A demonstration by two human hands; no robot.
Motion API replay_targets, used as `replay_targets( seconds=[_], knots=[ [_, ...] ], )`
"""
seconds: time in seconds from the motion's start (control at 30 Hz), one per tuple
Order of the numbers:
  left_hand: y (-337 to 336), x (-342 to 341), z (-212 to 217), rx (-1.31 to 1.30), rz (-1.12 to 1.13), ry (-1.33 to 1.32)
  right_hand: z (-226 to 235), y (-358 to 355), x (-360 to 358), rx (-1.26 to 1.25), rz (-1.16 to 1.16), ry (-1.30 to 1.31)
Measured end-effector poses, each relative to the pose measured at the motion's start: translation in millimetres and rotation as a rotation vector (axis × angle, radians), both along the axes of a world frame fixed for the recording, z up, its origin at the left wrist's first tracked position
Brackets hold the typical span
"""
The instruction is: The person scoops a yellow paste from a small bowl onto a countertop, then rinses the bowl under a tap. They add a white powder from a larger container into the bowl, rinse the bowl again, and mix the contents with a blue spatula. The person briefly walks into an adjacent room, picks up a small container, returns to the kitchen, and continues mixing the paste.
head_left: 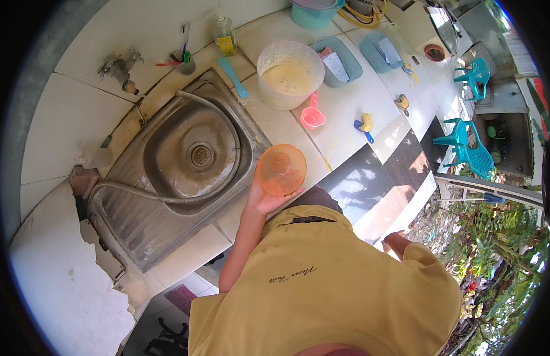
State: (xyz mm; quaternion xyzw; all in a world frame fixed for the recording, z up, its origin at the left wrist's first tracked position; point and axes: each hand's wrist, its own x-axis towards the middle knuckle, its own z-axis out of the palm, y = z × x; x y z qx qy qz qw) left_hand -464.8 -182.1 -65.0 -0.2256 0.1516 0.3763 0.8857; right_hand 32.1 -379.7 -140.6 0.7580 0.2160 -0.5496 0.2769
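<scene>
Sink: we see it set in the counter, left of the bowl that our left hand holds.
Tap: on the wall behind the sink.
Tub: on the counter, behind the bowl.
Scoop: just before the tub.
Baskets: right of the tub.
Chairs: we find them far right, off the counter.

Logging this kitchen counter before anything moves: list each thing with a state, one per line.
orange bowl: empty, tilted, held up beside the sink
left hand: gripping the orange bowl from below
right hand: low at the person's side, holding nothing visible
sink: dry, drain open, hose lying in it
large clear tub: uncovered, partly filled with pale batter
pink scoop: empty, resting on the counter
</scene>
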Motion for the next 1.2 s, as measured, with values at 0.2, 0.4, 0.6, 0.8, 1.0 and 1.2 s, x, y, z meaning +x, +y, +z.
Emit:
replay_targets(
  seconds=[0.2, 0.4, 0.6, 0.8, 1.0, 1.2],
  knots=[
    [4.6, 33.5, -45.9, -0.102, 0.106, -0.098, 84.2, 121.8, -80.6, 0.935, 0.617, 0.067],
    [-29.1, 17.1, 1.2, -0.281, -0.008, 0.255, 169.0, 319.0, -178.6, 1.471, 0.688, 0.394],
    [-15.1, -40.9, 19.8, -0.062, 0.342, 1.527, 89.3, 427.8, -193.8, 1.592, 1.018, 0.382],
    [132.3, 5.1, 67.5, 0.400, 0.194, 1.545, 145.9, 454.6, -234.8, 1.017, 0.090, 0.627],
    [176.8, 20.5, 77.7, 0.503, 0.180, 1.356, 123.2, 457.5, -243.2, 1.142, 0.067, 0.769],
    [119.8, 20.2, 108.7, 0.523, 0.356, 1.415, 164.0, 382.3, -244.8, 1.317, -0.012, 0.949]
  ],
)
